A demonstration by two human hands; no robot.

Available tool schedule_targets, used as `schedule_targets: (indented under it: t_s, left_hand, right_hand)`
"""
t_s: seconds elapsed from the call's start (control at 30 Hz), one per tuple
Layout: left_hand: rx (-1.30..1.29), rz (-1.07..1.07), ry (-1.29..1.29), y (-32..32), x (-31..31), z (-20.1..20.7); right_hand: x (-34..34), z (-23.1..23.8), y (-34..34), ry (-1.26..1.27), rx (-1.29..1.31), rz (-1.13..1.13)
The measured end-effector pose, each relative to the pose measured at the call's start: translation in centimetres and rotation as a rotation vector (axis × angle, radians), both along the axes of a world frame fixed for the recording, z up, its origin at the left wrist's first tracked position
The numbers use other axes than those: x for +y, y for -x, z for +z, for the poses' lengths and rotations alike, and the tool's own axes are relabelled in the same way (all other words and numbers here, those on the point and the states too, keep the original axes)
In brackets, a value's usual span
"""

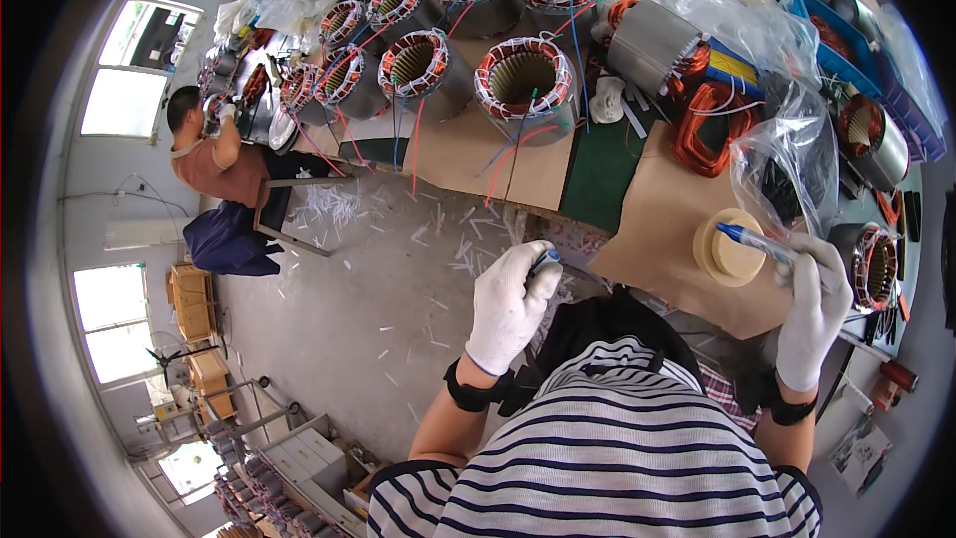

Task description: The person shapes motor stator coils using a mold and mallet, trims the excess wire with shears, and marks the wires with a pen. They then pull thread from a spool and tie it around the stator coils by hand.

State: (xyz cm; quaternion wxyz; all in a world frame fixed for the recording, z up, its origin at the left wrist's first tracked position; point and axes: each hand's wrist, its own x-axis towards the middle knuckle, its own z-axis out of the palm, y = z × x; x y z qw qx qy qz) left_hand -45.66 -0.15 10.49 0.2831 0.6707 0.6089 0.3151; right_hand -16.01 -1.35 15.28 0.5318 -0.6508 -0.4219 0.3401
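Blue-tipped marker (759, 242) in right grip (814, 301), tip jutting leftward

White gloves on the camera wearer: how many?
2: a glove on the left hand, pinching a small blue object; another on the right hand, holding a blue-tipped pen.

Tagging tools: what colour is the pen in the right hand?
The pen is blue at its left end, paler along the barrel; head view.

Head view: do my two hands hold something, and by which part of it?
Your right hand holds a blue-ended pen by the end away from the blue. Your left hand pinches a small blue thing, mostly hidden; which part cannot be told.
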Motion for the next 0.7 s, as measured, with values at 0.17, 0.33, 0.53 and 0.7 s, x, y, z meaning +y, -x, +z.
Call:
schedule_targets:
  t_s: [0.17,0.33,0.53,0.7]
  left_hand:
    - [-0.019,0.056,0.044,2.4,1.4,-0.5]
    - [-0.021,0.093,0.209,6.3,3.5,-1.6]
    - [0.038,-0.058,0.216,11.7,10.7,-2.6]
    - [0.092,-0.192,0.212,16.6,17.0,-2.5]
  right_hand:
    - [7.7,-1.9,4.2,-0.018,0.128,0.122]
    - [16.4,-6.4,9.1,-0.097,0.040,0.124]
    - [21.3,-8.7,13.2,-0.103,-0.179,0.003]
    - [23.1,-9.7,15.5,-0.099,-0.240,-0.100]
